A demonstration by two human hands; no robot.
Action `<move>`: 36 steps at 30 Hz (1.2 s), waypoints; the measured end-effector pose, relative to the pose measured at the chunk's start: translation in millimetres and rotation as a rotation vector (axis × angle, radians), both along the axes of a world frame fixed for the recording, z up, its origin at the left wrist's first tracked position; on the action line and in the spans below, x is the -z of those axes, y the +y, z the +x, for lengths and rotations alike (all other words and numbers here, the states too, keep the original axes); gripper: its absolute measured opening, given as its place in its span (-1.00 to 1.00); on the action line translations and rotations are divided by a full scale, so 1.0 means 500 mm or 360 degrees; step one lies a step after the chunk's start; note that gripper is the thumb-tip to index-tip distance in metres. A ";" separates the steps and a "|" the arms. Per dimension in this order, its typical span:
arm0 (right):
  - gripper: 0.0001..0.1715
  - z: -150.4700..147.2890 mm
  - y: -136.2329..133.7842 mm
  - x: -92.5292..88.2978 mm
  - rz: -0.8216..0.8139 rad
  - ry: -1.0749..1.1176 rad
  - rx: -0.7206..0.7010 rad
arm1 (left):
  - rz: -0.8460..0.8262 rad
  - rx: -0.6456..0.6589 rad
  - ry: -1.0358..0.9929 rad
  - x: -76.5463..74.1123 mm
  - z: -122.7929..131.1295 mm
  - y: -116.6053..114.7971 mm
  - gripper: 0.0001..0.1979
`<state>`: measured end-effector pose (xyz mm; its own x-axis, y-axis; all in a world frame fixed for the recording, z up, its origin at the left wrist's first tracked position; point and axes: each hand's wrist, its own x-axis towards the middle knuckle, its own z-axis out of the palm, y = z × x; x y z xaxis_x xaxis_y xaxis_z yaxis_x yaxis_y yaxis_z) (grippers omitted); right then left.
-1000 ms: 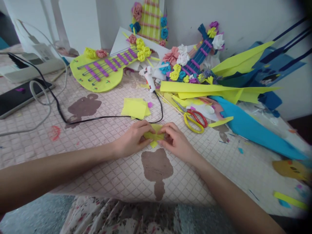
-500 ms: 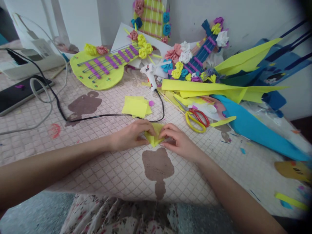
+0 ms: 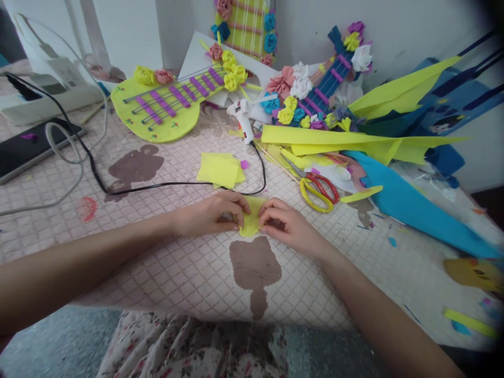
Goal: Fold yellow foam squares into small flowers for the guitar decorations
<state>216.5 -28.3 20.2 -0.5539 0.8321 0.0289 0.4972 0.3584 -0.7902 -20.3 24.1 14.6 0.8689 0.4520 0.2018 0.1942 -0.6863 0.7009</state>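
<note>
A small piece of yellow crepe paper (image 3: 250, 222) lies between my two hands, near the front middle of the table. My left hand (image 3: 224, 211) pinches its left edge, fingers closed. On the opposite edge, my right hand (image 3: 284, 222) pinches it between thumb and fingers. The paper's near edge looks folded or rolled, partly hidden by the fingertips. Just beyond my hands sits a stack of yellow paper squares (image 3: 221, 170), with a black cord (image 3: 173, 184) running past its near side.
A white glue gun (image 3: 243, 122) stands behind the stack. Scissors (image 3: 317, 191) with red and yellow handles lie to the right, beside yellow and blue paper sheets (image 3: 417, 205). Decorated paper guitars (image 3: 165, 107) fill the back. A phone (image 3: 31, 149) and power strip (image 3: 51, 97) are at left.
The yellow paper's near edge went from a pointed corner to a straighter, folded edge. Both hands stay pinched on its sides, with only small finger shifts.
</note>
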 end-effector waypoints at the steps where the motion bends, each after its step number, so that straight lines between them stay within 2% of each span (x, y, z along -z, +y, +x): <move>1: -0.93 -0.004 -0.001 0.002 0.0027 -0.0012 0.0037 | -0.0004 -0.0011 -0.0011 0.000 0.002 0.000 -0.92; 6: -0.90 -0.024 -0.007 0.015 0.0137 -0.0052 0.0224 | 0.0024 -0.0093 -0.0062 0.007 0.012 -0.005 -0.93; 11: -0.87 -0.031 -0.010 0.024 0.0200 -0.0058 0.0308 | 0.0047 -0.0195 -0.0060 0.019 0.019 -0.012 -0.97; 17: -0.94 -0.020 -0.006 0.016 0.0097 0.0006 0.0243 | 0.0082 -0.0250 -0.0038 0.020 0.021 -0.016 -0.95; 27: -0.88 -0.031 -0.008 0.022 0.0180 -0.0046 0.0319 | 0.0152 -0.0371 0.0006 0.012 0.033 -0.028 -0.97; 36: -0.91 -0.019 -0.003 0.018 0.0108 0.0005 0.0211 | 0.0149 -0.0364 -0.0007 0.013 0.031 -0.025 -0.95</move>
<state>206.9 -29.9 11.5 -0.4394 0.8939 0.0894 0.5411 0.3428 -0.7679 -4.6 11.4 8.3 0.7451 0.6160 0.2558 0.3492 -0.6869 0.6373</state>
